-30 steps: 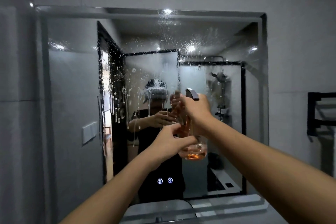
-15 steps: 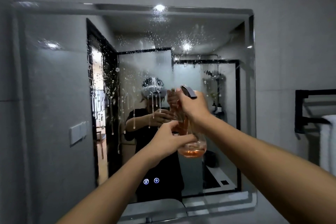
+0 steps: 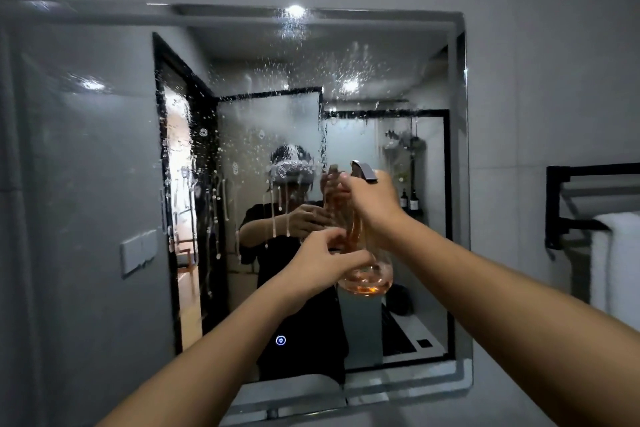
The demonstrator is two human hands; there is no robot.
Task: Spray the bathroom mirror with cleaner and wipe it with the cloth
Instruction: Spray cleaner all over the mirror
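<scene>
The wall mirror point(image 3: 104, 156) fills the middle of the view; white droplets and runs of cleaner cover its upper centre. In front of it I hold up a clear spray bottle point(image 3: 372, 277) with a little orange liquid at the bottom and a grey trigger head on top. My right hand point(image 3: 372, 208) is wrapped around the bottle's neck just under the trigger. My left hand point(image 3: 325, 263) holds the bottle's lower body from the left. No cloth is visible in either hand.
A black towel rack point(image 3: 568, 204) with a white towel point(image 3: 616, 263) hangs on the tiled wall to the right. A lit touch button point(image 3: 281, 340) glows on the lower part of the mirror. The basin edge point(image 3: 298, 399) shows below.
The view has shifted right, so the mirror sits further left and more of the towel rack shows. The hands and bottle keep the same pose. Runs of cleaner have trickled lower.
</scene>
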